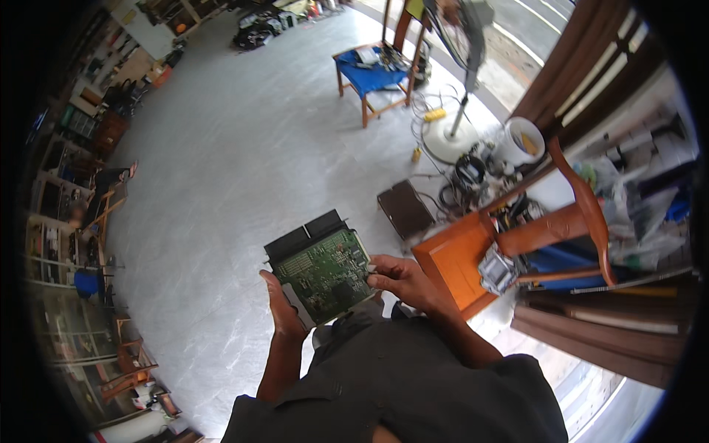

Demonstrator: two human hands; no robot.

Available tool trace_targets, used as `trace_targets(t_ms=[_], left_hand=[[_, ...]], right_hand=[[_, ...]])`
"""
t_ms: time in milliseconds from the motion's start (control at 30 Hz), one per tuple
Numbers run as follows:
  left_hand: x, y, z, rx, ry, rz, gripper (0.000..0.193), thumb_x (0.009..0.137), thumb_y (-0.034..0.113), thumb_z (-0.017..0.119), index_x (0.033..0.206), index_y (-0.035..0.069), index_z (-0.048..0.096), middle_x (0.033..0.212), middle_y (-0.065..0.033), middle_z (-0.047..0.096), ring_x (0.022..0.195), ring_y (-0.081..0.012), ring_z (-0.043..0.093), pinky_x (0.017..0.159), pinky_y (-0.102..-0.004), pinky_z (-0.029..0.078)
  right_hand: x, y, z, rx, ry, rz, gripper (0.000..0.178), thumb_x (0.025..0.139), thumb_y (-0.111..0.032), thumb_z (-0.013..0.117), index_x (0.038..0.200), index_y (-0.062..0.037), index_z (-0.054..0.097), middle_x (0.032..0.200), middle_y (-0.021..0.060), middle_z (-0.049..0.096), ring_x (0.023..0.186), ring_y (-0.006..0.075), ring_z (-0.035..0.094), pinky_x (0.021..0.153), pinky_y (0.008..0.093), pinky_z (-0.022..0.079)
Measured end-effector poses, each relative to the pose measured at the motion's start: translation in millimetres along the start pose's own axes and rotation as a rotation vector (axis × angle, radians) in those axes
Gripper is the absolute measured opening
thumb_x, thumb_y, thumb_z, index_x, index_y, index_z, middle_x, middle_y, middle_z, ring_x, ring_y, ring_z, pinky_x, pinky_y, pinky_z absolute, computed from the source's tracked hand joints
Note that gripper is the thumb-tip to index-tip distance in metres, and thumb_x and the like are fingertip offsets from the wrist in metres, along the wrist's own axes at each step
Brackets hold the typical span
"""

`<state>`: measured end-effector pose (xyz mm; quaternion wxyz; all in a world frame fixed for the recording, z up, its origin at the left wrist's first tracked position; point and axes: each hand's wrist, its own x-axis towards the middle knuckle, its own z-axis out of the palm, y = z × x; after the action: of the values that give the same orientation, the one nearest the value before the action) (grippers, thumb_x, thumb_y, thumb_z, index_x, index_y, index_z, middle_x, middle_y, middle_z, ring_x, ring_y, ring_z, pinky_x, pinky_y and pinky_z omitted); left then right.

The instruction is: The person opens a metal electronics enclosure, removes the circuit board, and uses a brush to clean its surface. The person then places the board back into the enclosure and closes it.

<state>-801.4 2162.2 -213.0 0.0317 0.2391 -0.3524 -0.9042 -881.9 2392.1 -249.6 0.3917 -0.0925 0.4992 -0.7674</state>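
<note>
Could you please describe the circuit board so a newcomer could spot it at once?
Start from the grey floor and come down to the person's left hand and right hand. The circuit board is between them, edged with black connectors; its green, component-covered face sets it apart from the brown rectangular object.

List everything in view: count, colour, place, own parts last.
Circuit board: one, green, lower centre
Blue-covered chair: one, brown, upper centre
Wooden chair: one, orange-brown, right
Pole stand: one, grey, upper right
Bucket: one, white, beside the stand
Floor: one, grey, centre
Flat case: one, dark brown, on the floor
Curtains: count unclear, brown, right
Small clutter: uncountable, mixed, near the bucket
Other person: one, dark clothing, left
Left hand: one, bare, board's left edge
Right hand: one, bare, board's right edge
</note>
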Motion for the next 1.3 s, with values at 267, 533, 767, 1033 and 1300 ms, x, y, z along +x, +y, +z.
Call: trace_targets(t_ms=[267,533,767,1033,1300], left_hand=[[83.9,59.6,-35.4,-0.005,-0.057,0.079,0.086,0.097,0.074,0.025,0.149,0.006,0.038,0.141,-0.0148,0.053,0.123,-0.0304,0.058,0.104,-0.0455,0.049],[163.9,94.0,-38.7,0.024,0.049,0.088,0.085,0.097,0.073,0.026,0.148,0.006,0.040,0.139,-0.0148,0.055,0.121,-0.0308,0.059,0.102,-0.0462,0.051],[286.8,116.5,-27.6,0.057,0.028,0.068,0.091,0.095,0.077,0.024,0.149,0.005,0.038,0.139,-0.0142,0.054,0.121,-0.0282,0.059,0.102,-0.0450,0.050],[418.5,186.3,35.2,0.074,0.055,0.177,0.089,0.096,0.076,0.025,0.151,0.007,0.037,0.141,-0.0142,0.055,0.123,-0.0296,0.058,0.103,-0.0440,0.050],[521.8,220.2,22.6,-0.108,0.289,0.278,0.080,0.098,0.071,0.034,0.148,0.010,0.043,0.140,-0.0098,0.056,0.121,-0.0285,0.059,0.101,-0.0440,0.049]], right_hand=[[101.5,-5.3,-22.4,-0.179,0.131,-0.054,0.040,0.105,-0.021,0.055,0.136,0.0040,0.055,0.089,0.0088,0.070,0.074,0.0108,0.062,0.072,0.0258,0.052],[145.6,38.9,-125.7,-0.688,0.397,0.151,0.038,0.094,-0.022,0.066,0.122,0.0044,0.064,0.081,0.0120,0.072,0.069,0.0157,0.068,0.065,0.0293,0.054],[228.8,73.4,-213.9,-0.932,0.283,0.231,0.038,0.090,-0.026,0.067,0.109,0.0061,0.068,0.092,0.0186,0.074,0.074,0.0226,0.073,0.067,0.0348,0.057],[413.0,-23.5,-278.5,-1.261,0.135,0.256,0.040,0.084,-0.030,0.069,0.113,-0.0037,0.071,0.093,0.0199,0.073,0.091,0.0352,0.071,0.082,0.0426,0.055],[600.3,-117.5,-275.4,-1.309,0.055,0.193,0.039,0.088,-0.032,0.068,0.119,-0.0076,0.069,0.095,0.0176,0.074,0.094,0.0356,0.070,0.087,0.0434,0.053]])
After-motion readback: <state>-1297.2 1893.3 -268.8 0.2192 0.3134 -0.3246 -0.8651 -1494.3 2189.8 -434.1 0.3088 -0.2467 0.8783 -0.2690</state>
